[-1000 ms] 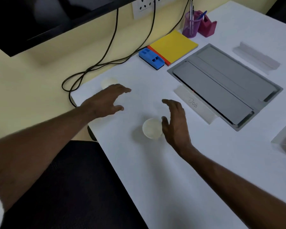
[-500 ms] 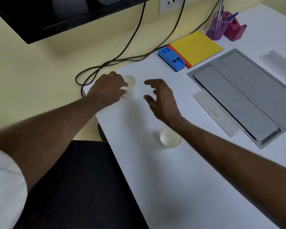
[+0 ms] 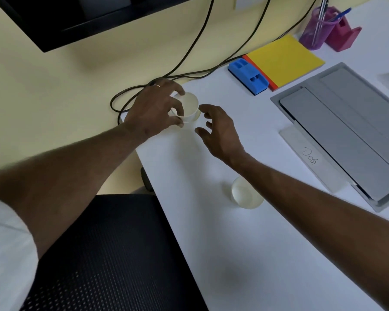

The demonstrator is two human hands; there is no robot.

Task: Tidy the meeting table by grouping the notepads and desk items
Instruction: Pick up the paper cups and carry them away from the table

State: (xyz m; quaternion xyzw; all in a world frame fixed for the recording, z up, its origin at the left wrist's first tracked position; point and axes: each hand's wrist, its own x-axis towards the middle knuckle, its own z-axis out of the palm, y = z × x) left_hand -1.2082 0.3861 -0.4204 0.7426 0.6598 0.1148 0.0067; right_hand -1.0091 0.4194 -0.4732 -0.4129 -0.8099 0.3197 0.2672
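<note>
White paper cup (image 3: 247,195) upright on the tabletop (image 3: 234,254) under the right forearm (image 3: 305,200), right hand (image 3: 221,134) beyond it with fingers spread and empty, then left hand (image 3: 154,110) with fingers curled round a second paper cup (image 3: 189,105), tilted, near the tabletop's corner, yellow notepad (image 3: 284,56) farther back.

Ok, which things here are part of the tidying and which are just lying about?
In the job: white paper cup gripped by the left hand; second white paper cup; yellow notepad; blue plastic block; purple pen cup; pink plastic holder; white "Dog" name card.
Just there: black cables; grey table panel; black mesh chair.
</note>
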